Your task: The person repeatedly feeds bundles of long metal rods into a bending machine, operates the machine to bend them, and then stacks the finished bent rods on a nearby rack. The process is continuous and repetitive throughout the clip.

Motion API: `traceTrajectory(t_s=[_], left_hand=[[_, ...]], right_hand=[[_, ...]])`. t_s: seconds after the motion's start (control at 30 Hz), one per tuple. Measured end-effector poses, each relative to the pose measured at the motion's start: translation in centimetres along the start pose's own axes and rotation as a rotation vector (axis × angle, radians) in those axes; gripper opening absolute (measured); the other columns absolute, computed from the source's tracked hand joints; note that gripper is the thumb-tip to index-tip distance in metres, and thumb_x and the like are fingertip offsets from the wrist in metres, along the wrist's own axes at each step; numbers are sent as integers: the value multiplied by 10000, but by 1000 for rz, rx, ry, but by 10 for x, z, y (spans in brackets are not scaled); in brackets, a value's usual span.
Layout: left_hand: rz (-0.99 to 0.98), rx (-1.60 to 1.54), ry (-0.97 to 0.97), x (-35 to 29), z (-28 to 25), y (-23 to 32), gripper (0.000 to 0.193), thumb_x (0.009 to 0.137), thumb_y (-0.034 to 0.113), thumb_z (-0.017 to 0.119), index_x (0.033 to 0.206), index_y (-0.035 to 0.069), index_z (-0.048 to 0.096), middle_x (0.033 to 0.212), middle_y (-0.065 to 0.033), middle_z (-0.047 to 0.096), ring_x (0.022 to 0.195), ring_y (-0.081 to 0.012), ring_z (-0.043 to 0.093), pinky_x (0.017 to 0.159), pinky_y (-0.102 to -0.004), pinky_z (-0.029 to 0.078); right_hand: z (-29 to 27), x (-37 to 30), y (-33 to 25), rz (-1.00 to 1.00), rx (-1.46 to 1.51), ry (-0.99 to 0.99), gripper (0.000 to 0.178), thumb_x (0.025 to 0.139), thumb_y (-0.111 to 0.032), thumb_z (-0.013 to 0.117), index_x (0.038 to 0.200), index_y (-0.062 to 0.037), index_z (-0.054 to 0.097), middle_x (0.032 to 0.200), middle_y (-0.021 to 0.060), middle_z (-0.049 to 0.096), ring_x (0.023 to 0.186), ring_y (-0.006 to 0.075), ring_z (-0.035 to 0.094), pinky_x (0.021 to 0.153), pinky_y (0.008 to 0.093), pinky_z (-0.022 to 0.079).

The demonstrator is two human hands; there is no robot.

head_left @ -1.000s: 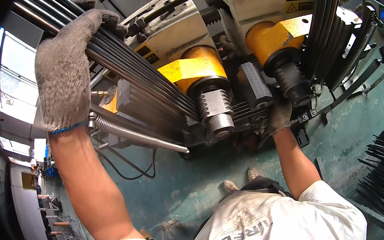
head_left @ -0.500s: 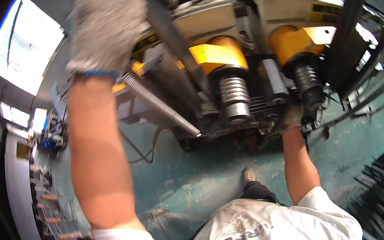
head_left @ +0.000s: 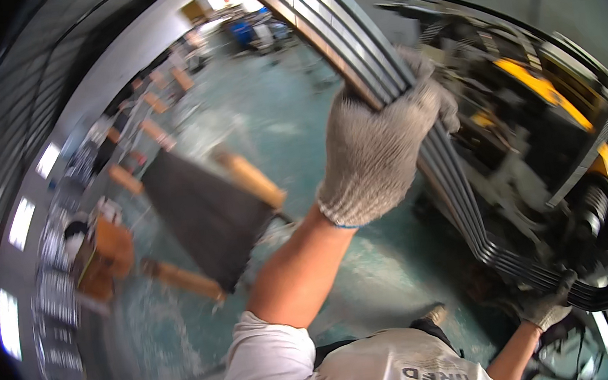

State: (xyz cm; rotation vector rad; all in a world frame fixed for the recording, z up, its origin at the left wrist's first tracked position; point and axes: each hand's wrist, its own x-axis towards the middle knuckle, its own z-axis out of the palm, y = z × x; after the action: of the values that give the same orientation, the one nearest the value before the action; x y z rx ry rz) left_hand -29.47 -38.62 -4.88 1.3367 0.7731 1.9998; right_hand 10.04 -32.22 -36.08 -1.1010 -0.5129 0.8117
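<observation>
Several long dark metal bars [head_left: 334,30] lie side by side in a bundle, bent at an angle near my right side. My left hand [head_left: 379,150], in a grey knitted glove, is closed around the upper stretch, with the bars rising past it to the top edge. Lower right, beyond the bend, my gloved right hand [head_left: 550,305] grips the same bundle, its fingers partly hidden. Next to the bars on the right stands a machine with yellow parts [head_left: 546,88] and a ribbed metal cylinder [head_left: 595,209].
A dark stack [head_left: 204,210] lies between wood-coloured posts [head_left: 182,277] on the left. Farther left is an orange-brown chair-like object [head_left: 110,248]. Blue items [head_left: 243,34] stand at the far end of the green floor [head_left: 315,280].
My view has swung left, so the machine now sits at the right. The bar bundle has come away from the machine front, held in both hands. My left hand is lower and nearer the middle.
</observation>
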Motion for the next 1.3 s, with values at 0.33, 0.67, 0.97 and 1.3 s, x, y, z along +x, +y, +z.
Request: traceTrajectory(t_s=[0.33,0.67,0.97,1.3], left_hand=[[183,323,1104,-319,-219,224,229,1022,-54,656,1243,-20,605,903,-181,744,778,-310,777,714,-442,675],[746,628,1751,-546,-194,395,260,1010,-35,611,1263,-29,549,859,-214,712,752,-381,753,669,-493,654],[1260,585,1780,-742,-191,550,156,1023,-52,596,1159,19,570,988,-189,685,845,-362,728,811,-514,669],[1401,317,1468,-949,-191,707,243,959,-64,550,1172,-159,618,1135,-274,704,1109,-430,729,1065,-540,643]], right_hand=[[185,-279,37,196,-92,-744,367,1092,-307,765,1139,56,741,980,124,762,853,222,708,763,378,622],[304,-613,26,262,67,-1642,357,1109,-262,755,1226,71,701,986,88,755,855,156,694,791,324,588],[250,-911,-146,-213,214,-2048,397,1081,-372,749,1103,24,734,919,123,779,839,233,695,824,412,552],[89,-1184,-523,-1622,1001,-1305,223,925,-178,656,865,-135,866,893,113,824,900,314,795,764,440,620]])
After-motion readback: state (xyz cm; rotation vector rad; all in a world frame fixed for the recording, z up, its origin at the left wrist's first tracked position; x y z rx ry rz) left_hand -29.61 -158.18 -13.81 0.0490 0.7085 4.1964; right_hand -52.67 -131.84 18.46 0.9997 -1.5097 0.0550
